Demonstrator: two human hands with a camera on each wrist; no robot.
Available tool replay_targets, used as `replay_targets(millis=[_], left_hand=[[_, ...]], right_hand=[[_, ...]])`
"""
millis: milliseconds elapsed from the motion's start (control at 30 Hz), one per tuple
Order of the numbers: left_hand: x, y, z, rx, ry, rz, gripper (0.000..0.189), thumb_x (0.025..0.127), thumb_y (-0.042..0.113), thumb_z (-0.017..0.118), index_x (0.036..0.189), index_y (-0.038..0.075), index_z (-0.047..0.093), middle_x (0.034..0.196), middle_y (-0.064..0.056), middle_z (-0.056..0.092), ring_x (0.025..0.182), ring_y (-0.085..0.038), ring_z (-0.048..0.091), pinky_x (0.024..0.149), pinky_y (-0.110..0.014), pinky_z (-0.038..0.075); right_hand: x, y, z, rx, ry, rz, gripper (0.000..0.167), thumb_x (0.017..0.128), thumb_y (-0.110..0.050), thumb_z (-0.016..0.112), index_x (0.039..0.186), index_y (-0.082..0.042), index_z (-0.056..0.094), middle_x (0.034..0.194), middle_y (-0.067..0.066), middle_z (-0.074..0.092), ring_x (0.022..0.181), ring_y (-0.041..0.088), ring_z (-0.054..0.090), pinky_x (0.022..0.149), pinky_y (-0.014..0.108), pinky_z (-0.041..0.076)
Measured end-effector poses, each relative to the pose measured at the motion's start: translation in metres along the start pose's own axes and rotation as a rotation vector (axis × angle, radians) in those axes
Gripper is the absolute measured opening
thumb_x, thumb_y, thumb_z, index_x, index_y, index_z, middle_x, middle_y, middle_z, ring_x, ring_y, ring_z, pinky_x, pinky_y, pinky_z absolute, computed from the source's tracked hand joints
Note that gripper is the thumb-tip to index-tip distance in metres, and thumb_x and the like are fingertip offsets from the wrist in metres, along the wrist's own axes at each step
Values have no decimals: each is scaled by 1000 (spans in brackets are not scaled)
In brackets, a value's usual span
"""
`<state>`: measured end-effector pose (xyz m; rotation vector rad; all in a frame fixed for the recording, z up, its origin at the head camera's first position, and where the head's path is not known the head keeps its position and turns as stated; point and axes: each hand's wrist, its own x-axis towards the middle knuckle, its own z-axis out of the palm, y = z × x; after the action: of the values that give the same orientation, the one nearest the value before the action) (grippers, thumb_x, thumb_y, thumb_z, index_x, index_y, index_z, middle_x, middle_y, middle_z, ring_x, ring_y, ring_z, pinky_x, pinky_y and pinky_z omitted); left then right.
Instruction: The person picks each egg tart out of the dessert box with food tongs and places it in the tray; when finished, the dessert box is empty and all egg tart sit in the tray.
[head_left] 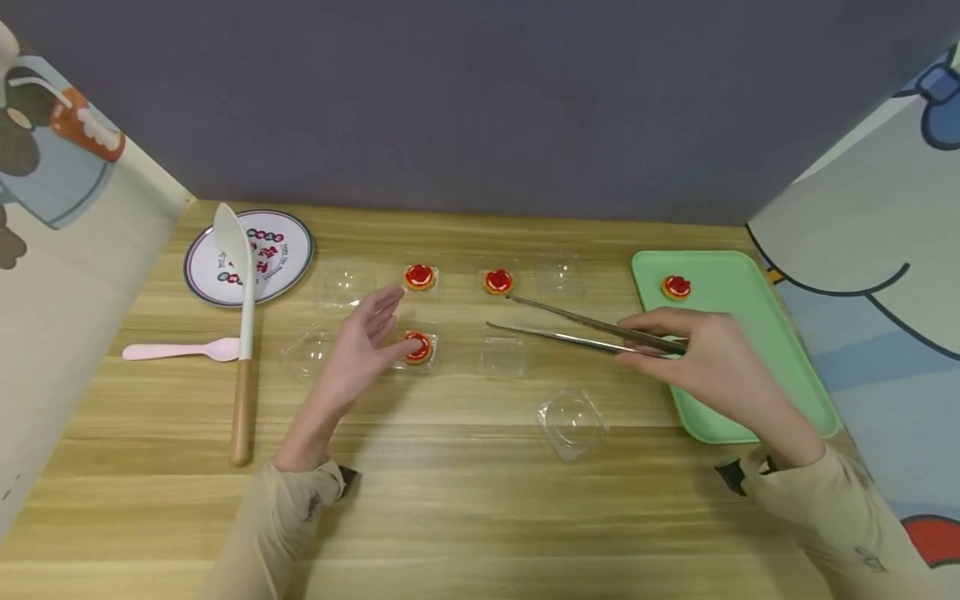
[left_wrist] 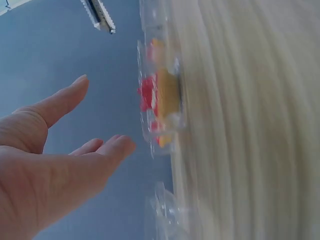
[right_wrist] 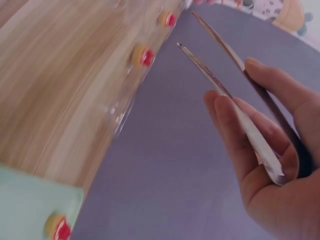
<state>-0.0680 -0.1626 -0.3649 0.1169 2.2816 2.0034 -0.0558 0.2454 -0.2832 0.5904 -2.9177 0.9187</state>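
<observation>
My right hand (head_left: 708,350) grips a pair of long metal tweezers (head_left: 577,317), also seen in the right wrist view. The tweezers' tips stand apart and hold nothing, close to a small red-topped tart (head_left: 498,282) in a clear plastic box. My left hand (head_left: 360,346) hovers with fingers extended and thumb spread, holding nothing. In the head view its thumb overlaps the near tart (head_left: 420,353), but the left wrist view shows the hand apart from the boxed tarts. Behind it, another tart (head_left: 419,276) sits in a clear box. One tart (head_left: 677,287) lies on the green tray (head_left: 750,333).
An empty clear box base (head_left: 504,357) stands in the middle, with a loose clear lid (head_left: 572,423) nearer me. More clear lids (head_left: 347,285) lie at left and back. Far left are a patterned plate (head_left: 292,250), a long-handled spoon (head_left: 247,325) and a pink spoon (head_left: 180,351). Walls enclose the table's back and sides.
</observation>
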Motion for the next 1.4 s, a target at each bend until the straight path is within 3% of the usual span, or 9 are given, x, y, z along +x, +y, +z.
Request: replay_targets(millis=[133, 367, 567, 800, 1100, 1400], left_hand=[[-4, -5, -9, 30, -8, -32, 83, 91, -13, 75, 161, -12, 30, 167, -29, 33, 157, -41, 31, 131, -44, 28], [-11, -13, -17, 39, -57, -90, 88, 91, -13, 74, 164, -9, 25, 171, -26, 27, 159, -40, 27, 131, -46, 26], [-10, -20, -18, 38, -116, -125, 91, 92, -10, 74, 165, -8, 22, 173, -25, 22, 159, -42, 23, 131, -47, 23], [-10, -27, -18, 11, -175, -154, 93, 92, -11, 72, 166, -8, 16, 174, -25, 16, 161, -41, 18, 131, -48, 22], [-10, -29, -13, 33, -142, -142, 89, 92, -12, 72, 164, -10, 20, 171, -29, 23, 159, -45, 23, 130, -50, 25], [-10, -27, -5, 113, -80, -137, 87, 91, -10, 75, 162, -12, 25, 166, -32, 33, 155, -47, 30, 127, -49, 33]], right_hand=[[10, -13, 11, 67, -57, -10, 31, 88, -25, 92, 117, -20, 83, 109, -5, 80, 87, 6, 73, 75, 14, 56], [28, -30, 29, 76, -125, -86, 30, 89, -22, 90, 117, -14, 83, 109, 0, 81, 85, 9, 73, 71, 29, 61], [38, -40, 46, 115, -175, -114, 31, 89, -15, 90, 117, -8, 82, 110, 5, 81, 86, 10, 76, 71, 28, 64], [47, -48, 60, 70, -198, -143, 32, 89, -20, 91, 117, -7, 82, 111, 8, 81, 85, 12, 75, 69, 28, 63], [51, -49, 67, 48, -226, -171, 31, 89, -16, 90, 116, -4, 81, 111, 9, 80, 83, 11, 76, 67, 27, 65], [55, -51, 71, 23, -221, -215, 32, 89, -16, 90, 117, -3, 81, 113, 11, 80, 85, 16, 76, 69, 34, 66]])
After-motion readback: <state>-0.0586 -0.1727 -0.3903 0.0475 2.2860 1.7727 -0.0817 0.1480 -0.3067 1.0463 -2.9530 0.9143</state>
